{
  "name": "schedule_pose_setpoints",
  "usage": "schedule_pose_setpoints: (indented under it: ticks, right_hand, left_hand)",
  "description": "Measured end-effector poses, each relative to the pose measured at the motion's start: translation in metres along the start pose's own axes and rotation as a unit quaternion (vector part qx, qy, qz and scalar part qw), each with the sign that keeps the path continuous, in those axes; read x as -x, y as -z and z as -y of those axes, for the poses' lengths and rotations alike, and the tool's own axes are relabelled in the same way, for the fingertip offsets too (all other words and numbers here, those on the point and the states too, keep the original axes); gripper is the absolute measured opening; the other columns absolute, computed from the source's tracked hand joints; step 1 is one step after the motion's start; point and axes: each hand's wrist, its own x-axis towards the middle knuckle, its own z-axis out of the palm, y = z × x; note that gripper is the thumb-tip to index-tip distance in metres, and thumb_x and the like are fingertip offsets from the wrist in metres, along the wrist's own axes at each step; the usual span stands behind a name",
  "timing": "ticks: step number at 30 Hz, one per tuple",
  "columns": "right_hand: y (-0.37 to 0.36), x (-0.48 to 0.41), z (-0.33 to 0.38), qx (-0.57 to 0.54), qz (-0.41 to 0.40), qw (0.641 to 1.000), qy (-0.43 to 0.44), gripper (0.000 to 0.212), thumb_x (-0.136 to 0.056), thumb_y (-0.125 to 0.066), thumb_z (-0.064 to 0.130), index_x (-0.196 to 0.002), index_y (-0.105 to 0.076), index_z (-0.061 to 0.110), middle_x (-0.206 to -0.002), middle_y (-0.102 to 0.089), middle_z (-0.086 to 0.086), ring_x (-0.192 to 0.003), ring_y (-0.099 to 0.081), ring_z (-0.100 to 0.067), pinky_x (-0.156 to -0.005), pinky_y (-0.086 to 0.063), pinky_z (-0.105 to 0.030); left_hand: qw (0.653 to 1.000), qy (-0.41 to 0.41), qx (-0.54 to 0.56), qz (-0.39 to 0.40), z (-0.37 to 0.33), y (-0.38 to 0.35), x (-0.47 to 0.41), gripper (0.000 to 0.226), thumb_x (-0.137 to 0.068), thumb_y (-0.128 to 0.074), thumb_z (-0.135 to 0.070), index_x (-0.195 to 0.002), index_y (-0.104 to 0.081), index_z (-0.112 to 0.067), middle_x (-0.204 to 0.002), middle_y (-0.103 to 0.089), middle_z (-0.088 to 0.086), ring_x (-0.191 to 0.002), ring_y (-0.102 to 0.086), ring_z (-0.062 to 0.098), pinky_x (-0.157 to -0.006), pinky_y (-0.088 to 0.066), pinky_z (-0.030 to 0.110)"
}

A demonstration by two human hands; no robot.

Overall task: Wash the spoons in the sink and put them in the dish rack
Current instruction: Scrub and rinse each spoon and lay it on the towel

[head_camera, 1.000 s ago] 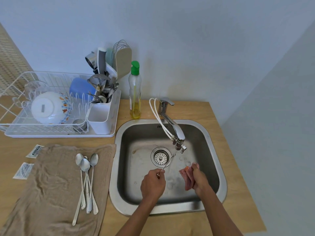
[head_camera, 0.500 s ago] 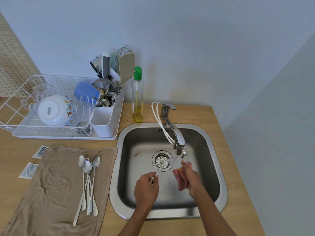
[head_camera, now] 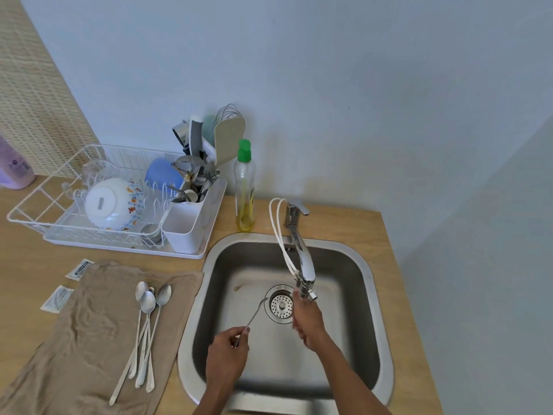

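Wooden counter is occupied by one steel sink, one white dish rack and one brown towel, where four long spoons are laid lengthwise, bowls pointing away. One spoon is pinched by the left hand over the sink, its axis slanted toward the drain. The right hand is blurred under the faucet, so its grip cannot be told.
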Motion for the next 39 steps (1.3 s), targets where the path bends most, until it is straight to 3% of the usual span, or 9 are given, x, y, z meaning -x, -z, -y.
schedule_pose_setpoints:
  ticks: [6, 12, 16, 19, 26, 29, 33, 37, 39]
  right_hand:
    - [0.029, -0.01, -0.003, 0.214, -0.022, 0.973, 0.087, 0.039, -0.099, -0.043, 0.032, -0.065, -0.055, 0.018, -0.064, -0.064, -0.005, -0.047, -0.06, -0.018, -0.048, -0.053, -0.031]
    - [0.072, -0.014, 0.022, 0.198, 0.029, 0.973, 0.111, 0.036, -0.091, -0.059, 0.042, -0.077, -0.068, 0.009, -0.065, -0.069, -0.005, -0.042, -0.058, -0.007, -0.044, -0.047, -0.025]
    - [0.1, -0.028, 0.042, 0.227, 0.075, 0.967, 0.087, 0.028, -0.089, -0.067, 0.038, -0.098, -0.07, 0.011, -0.095, -0.073, -0.006, -0.076, -0.066, -0.013, -0.067, -0.049, -0.027]
    - [0.116, -0.036, 0.058, 0.245, 0.092, 0.962, 0.082, 0.024, -0.093, -0.059, 0.039, -0.086, -0.064, 0.017, -0.085, -0.066, -0.003, -0.072, -0.06, -0.013, -0.067, -0.047, -0.028]
    - [0.152, -0.03, 0.104, 0.21, 0.026, 0.961, 0.181, 0.044, -0.101, -0.03, 0.019, -0.075, -0.063, 0.006, -0.077, -0.07, -0.014, -0.072, -0.062, -0.021, -0.063, -0.046, -0.023]
    - [0.162, -0.045, 0.118, 0.168, -0.07, 0.952, 0.247, 0.03, -0.1, -0.033, 0.018, -0.089, -0.057, 0.005, -0.083, -0.063, -0.007, -0.075, -0.06, -0.019, -0.061, -0.042, -0.021]
    - [0.16, -0.094, 0.106, 0.252, -0.161, 0.891, 0.34, 0.041, -0.1, -0.034, 0.026, -0.129, -0.049, 0.001, -0.122, -0.058, -0.02, -0.116, -0.053, -0.037, -0.098, -0.044, -0.046]
    - [0.147, -0.137, 0.065, 0.519, -0.082, 0.806, 0.273, 0.066, -0.097, -0.024, 0.038, -0.15, -0.02, 0.0, -0.151, -0.03, -0.027, -0.142, -0.023, -0.044, -0.12, -0.016, -0.052]
    - [0.145, -0.142, 0.053, 0.549, -0.051, 0.794, 0.257, 0.077, -0.095, -0.037, 0.038, -0.155, -0.006, 0.002, -0.156, -0.018, -0.027, -0.147, -0.01, -0.044, -0.122, -0.005, -0.051]
  left_hand:
    - [0.999, 0.019, 0.024, 0.025, -0.016, -0.027, 0.003, 0.011, -0.093, -0.064, -0.023, -0.089, -0.074, -0.024, -0.06, -0.068, -0.002, -0.061, -0.064, 0.006, -0.057, -0.044, 0.017]
    - [0.995, 0.026, 0.052, 0.079, -0.035, -0.059, 0.0, 0.02, -0.098, -0.054, -0.019, -0.09, -0.072, -0.023, -0.054, -0.061, -0.001, -0.046, -0.052, 0.005, -0.05, -0.038, 0.016]
    - [0.99, 0.042, 0.077, 0.108, -0.048, -0.077, -0.003, 0.02, -0.099, -0.051, -0.018, -0.096, -0.071, -0.017, -0.053, -0.061, -0.003, -0.038, -0.042, 0.004, -0.046, -0.033, 0.023]
    - [0.988, 0.047, 0.091, 0.12, -0.059, -0.087, -0.004, 0.023, -0.1, -0.049, -0.017, -0.097, -0.071, -0.017, -0.054, -0.062, -0.003, -0.037, -0.041, 0.004, -0.043, -0.031, 0.022]
    - [0.984, 0.045, 0.118, 0.127, -0.076, -0.096, -0.002, 0.022, -0.1, -0.052, -0.025, -0.088, -0.067, -0.014, -0.058, -0.064, 0.0, -0.039, -0.045, 0.013, -0.038, -0.033, 0.019]
    - [0.984, 0.057, 0.116, 0.122, -0.077, -0.099, -0.002, 0.021, -0.099, -0.051, -0.022, -0.09, -0.068, -0.014, -0.059, -0.064, 0.0, -0.04, -0.046, 0.013, -0.038, -0.033, 0.019]
    - [0.985, 0.059, 0.109, 0.122, -0.078, -0.101, -0.002, 0.022, -0.099, -0.05, -0.02, -0.089, -0.069, -0.015, -0.057, -0.064, -0.001, -0.041, -0.046, 0.014, -0.038, -0.034, 0.02]
    - [0.984, 0.07, 0.118, 0.114, -0.082, -0.101, -0.003, 0.023, -0.1, -0.05, -0.022, -0.087, -0.068, -0.015, -0.058, -0.063, -0.002, -0.04, -0.045, 0.013, -0.039, -0.033, 0.019]
    - [0.987, 0.061, 0.105, 0.108, -0.085, -0.1, -0.003, 0.024, -0.1, -0.049, -0.024, -0.089, -0.069, -0.016, -0.057, -0.063, -0.003, -0.038, -0.043, 0.006, -0.041, -0.033, 0.018]
